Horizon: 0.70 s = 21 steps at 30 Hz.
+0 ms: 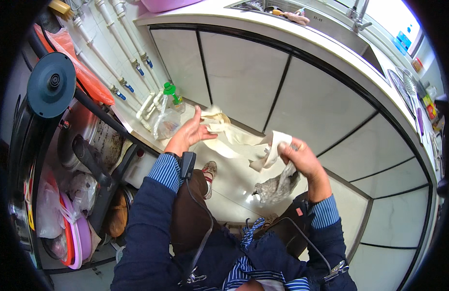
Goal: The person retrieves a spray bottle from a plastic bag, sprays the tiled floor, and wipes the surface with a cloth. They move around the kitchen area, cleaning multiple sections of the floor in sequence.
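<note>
A long cream strip of cloth or similar flexible material [224, 147] hangs in loose loops between my two hands, low over the tiled floor. My right hand [300, 156] grips one end of it between thumb and fingers, together with a wet-looking grey rag [279, 186] that dangles below. My left hand [191, 132] is at the strip's other side, palm turned inward and fingers apart; part of the strip passes behind or against the fingers, and whether they bear any of it is unclear.
White cabinet doors [242, 69] curve ahead beneath a counter with a steel sink [330, 27]. White pipes [111, 25] with blue-handled valves, a green-capped bottle [179, 103] and a clear plastic bag [167, 122] are at the left. A rack holds a metal pot [79, 134] and basins.
</note>
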{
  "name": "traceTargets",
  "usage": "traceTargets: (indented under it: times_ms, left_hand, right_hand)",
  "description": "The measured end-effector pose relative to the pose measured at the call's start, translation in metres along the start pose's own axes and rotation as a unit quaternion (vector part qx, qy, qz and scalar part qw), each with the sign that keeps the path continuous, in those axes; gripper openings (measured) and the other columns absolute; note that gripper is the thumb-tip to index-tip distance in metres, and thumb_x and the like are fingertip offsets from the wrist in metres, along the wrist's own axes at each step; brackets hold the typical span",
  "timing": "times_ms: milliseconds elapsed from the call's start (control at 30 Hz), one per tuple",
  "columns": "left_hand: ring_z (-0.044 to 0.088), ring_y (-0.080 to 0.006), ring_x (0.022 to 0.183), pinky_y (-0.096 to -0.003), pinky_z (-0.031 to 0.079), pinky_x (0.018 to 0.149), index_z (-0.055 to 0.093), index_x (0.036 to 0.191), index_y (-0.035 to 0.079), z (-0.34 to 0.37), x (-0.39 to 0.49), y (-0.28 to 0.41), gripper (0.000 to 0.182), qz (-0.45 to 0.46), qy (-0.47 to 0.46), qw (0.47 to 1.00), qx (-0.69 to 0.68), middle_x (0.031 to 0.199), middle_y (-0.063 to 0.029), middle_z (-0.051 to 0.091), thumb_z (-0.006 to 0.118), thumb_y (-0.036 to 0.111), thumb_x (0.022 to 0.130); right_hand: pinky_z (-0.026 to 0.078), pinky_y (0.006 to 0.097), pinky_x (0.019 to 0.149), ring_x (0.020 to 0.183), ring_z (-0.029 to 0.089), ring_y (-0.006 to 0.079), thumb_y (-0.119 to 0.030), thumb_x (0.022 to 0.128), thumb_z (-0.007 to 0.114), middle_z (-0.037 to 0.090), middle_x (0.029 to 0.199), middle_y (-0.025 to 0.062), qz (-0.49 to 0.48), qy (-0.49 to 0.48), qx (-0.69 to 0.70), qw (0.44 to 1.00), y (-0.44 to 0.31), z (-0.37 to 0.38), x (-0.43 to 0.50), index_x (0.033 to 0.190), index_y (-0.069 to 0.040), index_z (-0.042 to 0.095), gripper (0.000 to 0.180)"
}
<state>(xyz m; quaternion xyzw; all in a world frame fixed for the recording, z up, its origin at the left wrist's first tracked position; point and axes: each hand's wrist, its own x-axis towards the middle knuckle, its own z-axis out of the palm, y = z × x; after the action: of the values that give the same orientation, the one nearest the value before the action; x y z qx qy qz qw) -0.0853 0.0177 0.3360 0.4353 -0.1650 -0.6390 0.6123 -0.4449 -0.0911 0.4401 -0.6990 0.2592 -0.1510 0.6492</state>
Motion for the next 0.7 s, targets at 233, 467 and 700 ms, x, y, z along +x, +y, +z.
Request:
traceTargets:
  times_ms: [233, 467, 700]
  left_hand:
    - [0.059, -0.0349, 0.113, -0.0468, 0.047, 0.100, 0.024, 0.145, -0.004, 0.058, -0.047, -0.044, 0.097, -0.056, 0.028, 0.963, 0.261, 0.130, -0.0256, 0.053, 0.038, 0.072, 0.087]
    - [0.061, -0.0218, 0.111, -0.0377, 0.044, 0.101, 0.052, 0.130, 0.000, 0.125, -0.090, -0.041, 0.084, 0.060, -0.203, 0.943, 0.258, 0.122, -0.0124, 0.063, 0.047, 0.071, 0.085]
    - [0.066, -0.0154, 0.087, -0.0318, 0.048, 0.088, 0.068, 0.097, 0.003, 0.133, -0.100, -0.042, 0.031, 0.072, -0.117, 0.906, 0.400, 0.082, -0.0043, 0.070, 0.064, 0.034, 0.094]
  right_hand:
    - [0.047, 0.0250, 0.070, 0.075, 0.054, 0.0092, -0.027, 0.092, 0.057, 0.064, 0.091, 0.0017, -0.035, -0.084, -0.099, 0.991, -0.055, 0.013, 0.012, 0.122, -0.003, 0.062, 0.038]
    - [0.051, 0.0298, 0.082, 0.091, 0.062, 0.0152, -0.021, 0.092, 0.058, 0.067, 0.105, 0.0098, 0.011, -0.114, -0.045, 0.992, -0.051, 0.033, 0.019, 0.131, -0.003, 0.055, 0.043]
    - [0.043, 0.0209, 0.063, 0.070, 0.050, 0.0051, -0.024, 0.090, 0.063, 0.064, 0.088, -0.0023, -0.016, -0.005, -0.043, 0.999, -0.054, 0.021, 0.004, 0.111, -0.005, 0.064, 0.028]
